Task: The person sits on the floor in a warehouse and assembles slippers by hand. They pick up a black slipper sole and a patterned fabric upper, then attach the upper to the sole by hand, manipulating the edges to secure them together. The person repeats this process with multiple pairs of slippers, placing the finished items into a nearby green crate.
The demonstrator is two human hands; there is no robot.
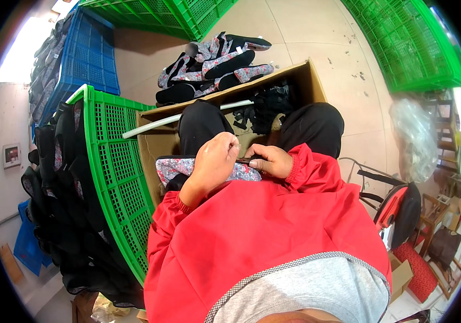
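A floral slipper (pixel 172 166) with black parts lies across my lap, in front of my red smock. My left hand (pixel 215 160) rests over its middle, fingers curled closed and raised toward the right; what they pinch, if anything, is hidden. Close by on the right, my right hand (pixel 271 160) is closed, thumb and fingers around a small dark brown object (pixel 244 160), too small to name surely. Its thumb is near the slipper's floral right end (pixel 245 173).
Between my knees stands a cardboard box (pixel 312 81) with black scraps (pixel 273 105) and a white tube (pixel 187 115) across it. Beyond lies a slipper pile (pixel 214 67). Green crates (pixel 113 156) and a blue crate (pixel 89 54) stand around; black slippers (pixel 68 199) overhang the left one.
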